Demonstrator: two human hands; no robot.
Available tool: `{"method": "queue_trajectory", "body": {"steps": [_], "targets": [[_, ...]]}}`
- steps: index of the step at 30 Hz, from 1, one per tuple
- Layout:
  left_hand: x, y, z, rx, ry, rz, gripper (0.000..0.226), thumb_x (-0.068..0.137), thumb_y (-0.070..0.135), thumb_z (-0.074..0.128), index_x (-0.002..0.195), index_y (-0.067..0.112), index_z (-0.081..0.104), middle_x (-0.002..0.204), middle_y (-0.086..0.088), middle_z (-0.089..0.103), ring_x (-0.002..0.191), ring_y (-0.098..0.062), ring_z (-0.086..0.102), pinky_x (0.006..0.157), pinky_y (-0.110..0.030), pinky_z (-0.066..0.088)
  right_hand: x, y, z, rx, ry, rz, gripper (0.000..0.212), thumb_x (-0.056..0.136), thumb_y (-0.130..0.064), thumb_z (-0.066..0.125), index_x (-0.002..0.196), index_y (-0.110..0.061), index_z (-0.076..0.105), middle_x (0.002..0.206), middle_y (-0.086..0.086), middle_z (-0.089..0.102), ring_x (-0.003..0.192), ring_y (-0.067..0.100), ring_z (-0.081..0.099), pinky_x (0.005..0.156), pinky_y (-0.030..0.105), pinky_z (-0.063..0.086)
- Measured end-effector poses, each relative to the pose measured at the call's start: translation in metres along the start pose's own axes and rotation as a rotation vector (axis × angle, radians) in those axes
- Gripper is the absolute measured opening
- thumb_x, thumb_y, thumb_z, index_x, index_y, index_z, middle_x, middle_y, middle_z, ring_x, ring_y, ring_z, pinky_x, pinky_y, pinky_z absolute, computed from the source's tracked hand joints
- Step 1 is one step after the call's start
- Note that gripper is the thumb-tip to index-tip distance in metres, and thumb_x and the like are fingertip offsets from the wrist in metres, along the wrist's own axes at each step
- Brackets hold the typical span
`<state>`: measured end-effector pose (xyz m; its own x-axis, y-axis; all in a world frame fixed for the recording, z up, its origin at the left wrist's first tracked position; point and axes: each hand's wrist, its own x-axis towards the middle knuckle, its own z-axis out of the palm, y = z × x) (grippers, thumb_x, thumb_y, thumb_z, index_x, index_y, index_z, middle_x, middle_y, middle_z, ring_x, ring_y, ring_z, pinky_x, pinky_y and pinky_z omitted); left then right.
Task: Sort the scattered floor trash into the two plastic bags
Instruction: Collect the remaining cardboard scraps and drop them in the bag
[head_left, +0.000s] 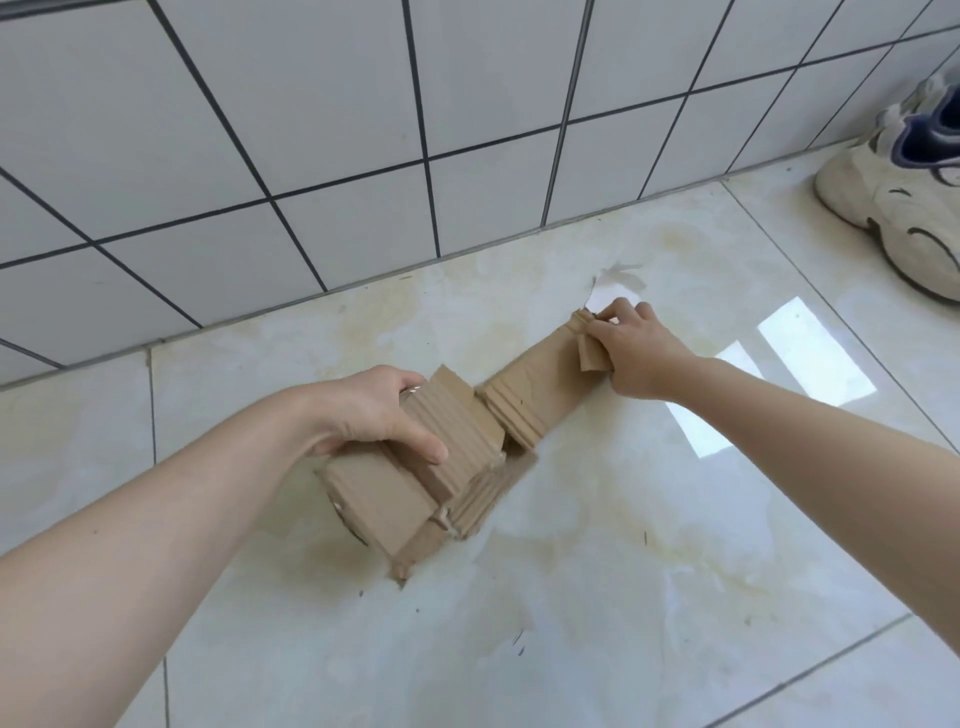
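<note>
Gathering step: left hand (371, 410) clamped around cardboard stack (441, 462), right hand (631, 353) pinching cardboard strip (540, 384) beyond it. Next, find the unseen bags.

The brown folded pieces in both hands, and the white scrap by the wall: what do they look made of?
The brown folded pieces look like matte corrugated cardboard: layered, ribbed edges show where they are stacked and bent. The white scrap beyond the right hand looks like thin torn paper, with ragged edges, though it could be tissue.
</note>
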<state>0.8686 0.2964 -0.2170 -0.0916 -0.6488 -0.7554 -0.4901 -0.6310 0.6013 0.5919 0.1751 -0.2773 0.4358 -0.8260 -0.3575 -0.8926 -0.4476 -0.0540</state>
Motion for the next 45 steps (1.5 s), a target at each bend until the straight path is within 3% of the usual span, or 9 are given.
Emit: {"method": "queue_trajectory", "body": {"steps": [5, 12, 14, 19, 25, 31, 36, 41, 45], "targets": [[-0.019, 0.007, -0.005, 0.292, -0.236, -0.18, 0.048, 0.065, 0.007, 0.085, 0.108, 0.01, 0.064, 0.098, -0.012, 0.073, 0.087, -0.029, 0.072, 0.074, -0.048, 0.059, -0.037, -0.028, 0.023, -0.11, 0.035, 0.032, 0.062, 0.076, -0.009, 0.056, 0.134, -0.019, 0.036, 0.127, 0.012, 0.034, 0.108, 0.034, 0.037, 0.072, 0.034, 0.042], [-0.036, 0.012, -0.027, 0.637, -0.002, -0.252, 0.052, 0.062, 0.022, 0.088, 0.107, 0.016, 0.061, 0.095, -0.007, 0.068, 0.081, -0.027, 0.069, 0.063, -0.038, 0.06, -0.067, -0.052, 0.044, -0.151, 0.069, 0.12, 0.05, 0.074, -0.003, 0.056, 0.12, -0.014, 0.041, 0.122, 0.012, 0.035, 0.104, 0.033, 0.038, 0.067, 0.034, 0.034], [-0.044, 0.013, -0.039, 0.56, 0.011, -0.254, 0.05, 0.063, 0.019, 0.087, 0.106, 0.015, 0.06, 0.095, -0.011, 0.069, 0.08, -0.031, 0.07, 0.062, -0.04, 0.059, -0.074, -0.054, 0.046, -0.21, 0.066, 0.161, 0.048, 0.074, -0.003, 0.059, 0.117, -0.014, 0.041, 0.122, 0.011, 0.035, 0.104, 0.031, 0.04, 0.065, 0.034, 0.031], [-0.061, 0.018, -0.051, -0.02, -0.138, -0.096, 0.054, 0.057, 0.017, 0.087, 0.106, 0.015, 0.065, 0.102, -0.015, 0.073, 0.09, -0.033, 0.071, 0.076, -0.048, 0.057, -0.085, -0.053, 0.046, -0.246, 0.057, 0.163, 0.051, 0.073, -0.004, 0.06, 0.119, -0.014, 0.039, 0.122, 0.011, 0.035, 0.103, 0.031, 0.04, 0.065, 0.034, 0.03], [-0.036, 0.018, 0.0, -0.24, -0.041, 0.065, 0.037, 0.07, 0.005, 0.075, 0.106, 0.008, 0.067, 0.1, -0.008, 0.075, 0.089, -0.019, 0.072, 0.072, -0.03, 0.059, -0.093, -0.039, 0.029, 0.169, 0.085, 0.021, 0.032, 0.078, -0.007, 0.05, 0.109, -0.011, 0.041, 0.11, 0.009, 0.047, 0.101, 0.033, 0.047, 0.069, 0.036, 0.037], [0.002, -0.002, 0.062, 0.069, 0.099, 0.111, 0.031, 0.065, 0.016, 0.085, 0.092, 0.017, 0.069, 0.091, 0.004, 0.073, 0.088, -0.014, 0.069, 0.081, -0.03, 0.055, -0.084, -0.01, 0.025, 0.228, 0.24, 0.049, 0.038, 0.077, -0.004, 0.052, 0.115, -0.008, 0.046, 0.115, 0.011, 0.045, 0.102, 0.033, 0.045, 0.081, 0.042, 0.044], [0.005, -0.002, 0.103, 0.475, 0.317, 0.271, 0.041, 0.069, 0.025, 0.072, 0.105, 0.015, 0.056, 0.119, -0.002, 0.046, 0.11, -0.02, 0.048, 0.094, -0.031, 0.043, -0.081, -0.009, 0.035, 0.236, 0.128, 0.008, 0.059, 0.077, -0.011, 0.058, 0.134, -0.012, 0.039, 0.144, 0.016, 0.03, 0.131, 0.037, 0.03, 0.105, 0.041, 0.035], [-0.007, 0.007, 0.146, 0.445, 0.378, 0.397, 0.036, 0.076, 0.011, 0.057, 0.111, 0.014, 0.045, 0.123, -0.003, 0.042, 0.114, -0.025, 0.045, 0.096, -0.032, 0.041, -0.083, -0.015, 0.048, 0.321, 0.101, 0.141, 0.064, 0.076, -0.015, 0.056, 0.136, -0.018, 0.034, 0.139, 0.012, 0.033, 0.126, 0.04, 0.03, 0.104, 0.045, 0.033], [-0.014, 0.011, 0.163, 0.316, 0.28, 0.351, 0.034, 0.077, 0.014, 0.054, 0.107, 0.019, 0.039, 0.118, -0.002, 0.047, 0.108, -0.026, 0.048, 0.088, -0.034, 0.043, -0.086, -0.014, 0.046, 0.497, 0.108, 0.194, 0.057, 0.078, -0.011, 0.057, 0.131, -0.02, 0.038, 0.122, 0.014, 0.04, 0.109, 0.037, 0.04, 0.097, 0.04, 0.038]]}}
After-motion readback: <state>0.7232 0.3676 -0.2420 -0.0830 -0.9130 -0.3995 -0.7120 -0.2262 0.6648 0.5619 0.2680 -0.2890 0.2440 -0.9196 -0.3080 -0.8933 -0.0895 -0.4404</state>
